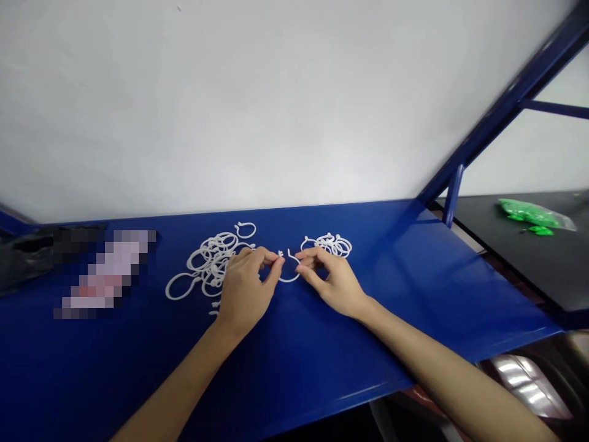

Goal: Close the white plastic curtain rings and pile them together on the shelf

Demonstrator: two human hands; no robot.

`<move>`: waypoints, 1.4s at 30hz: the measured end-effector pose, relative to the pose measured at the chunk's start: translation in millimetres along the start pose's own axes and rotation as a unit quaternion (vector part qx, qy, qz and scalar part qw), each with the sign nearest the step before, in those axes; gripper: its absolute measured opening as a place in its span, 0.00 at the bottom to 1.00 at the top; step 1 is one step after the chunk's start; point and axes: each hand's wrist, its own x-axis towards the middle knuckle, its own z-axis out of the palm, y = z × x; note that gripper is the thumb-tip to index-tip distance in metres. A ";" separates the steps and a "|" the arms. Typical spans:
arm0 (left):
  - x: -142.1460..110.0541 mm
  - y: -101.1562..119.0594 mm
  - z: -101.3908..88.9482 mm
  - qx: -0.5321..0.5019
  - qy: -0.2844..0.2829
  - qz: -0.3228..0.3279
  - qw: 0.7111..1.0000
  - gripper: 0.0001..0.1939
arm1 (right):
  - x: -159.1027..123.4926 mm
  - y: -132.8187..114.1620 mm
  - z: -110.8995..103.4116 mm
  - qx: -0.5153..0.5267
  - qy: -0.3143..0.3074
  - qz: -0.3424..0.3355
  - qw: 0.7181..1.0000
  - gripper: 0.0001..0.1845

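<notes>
Both my hands pinch one white plastic ring [289,277] over the blue table [414,288]. My left hand [246,288] grips its left end and my right hand [329,279] grips its right end; the ring's two ends stand apart at the top. A loose pile of white rings [209,261] lies just left of my left hand. A smaller bunch of white rings [334,244] lies behind my right hand.
A white wall rises behind the table. A blurred-out item [103,273] lies at the left. A blue metal frame [501,104] slants at the right, beside a black table [529,258] with a bag of green parts [531,215].
</notes>
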 end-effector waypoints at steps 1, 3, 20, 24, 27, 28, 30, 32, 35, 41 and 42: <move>0.1 0.8 0.2 -0.021 -0.007 -0.018 1.000 0.07 | -1.2 0.5 2.0 0.005 0.006 -0.003 1.000 0.10; 0.5 1.6 0.6 -0.069 -0.030 -0.055 0.996 0.08 | -2.3 2.1 3.5 0.006 0.021 -0.016 1.000 0.09; -1.2 -2.4 -0.5 -0.046 -0.103 0.089 0.990 0.07 | 1.4 4.9 -10.3 -0.079 0.063 -0.124 0.987 0.08; 5.5 -25.1 -13.6 0.081 -0.169 0.102 0.977 0.16 | 16.3 23.0 -21.5 -0.179 0.173 -0.077 0.966 0.08; 7.4 -41.7 -22.2 0.118 -0.219 0.090 0.964 0.19 | 22.6 36.3 -26.2 -0.238 0.193 -0.039 0.951 0.09; 7.7 -44.9 -23.7 0.125 -0.230 0.083 0.962 0.18 | 23.6 39.8 -26.6 -0.253 0.188 -0.031 0.949 0.09; 8.6 -47.4 -24.7 0.137 -0.245 0.071 0.957 0.16 | 24.6 44.9 -26.1 -0.273 0.180 -0.020 0.945 0.10; 9.9 -46.1 -23.6 0.148 -0.253 0.062 0.954 0.14 | 24.4 46.9 -25.2 -0.281 0.182 -0.016 0.942 0.10; 12.1 -41.6 -20.9 0.159 -0.238 0.049 0.957 0.13 | 23.0 43.6 -24.5 -0.282 0.190 -0.035 0.940 0.09; 14.3 -28.1 -21.4 0.106 -0.132 0.012 0.985 0.08 | 13.9 21.1 -18.7 -0.243 0.140 -0.103 0.954 0.08; 14.1 -25.1 -21.7 0.092 -0.117 0.006 0.989 0.07 | 11.7 17.1 -16.5 -0.223 0.115 -0.115 0.961 0.08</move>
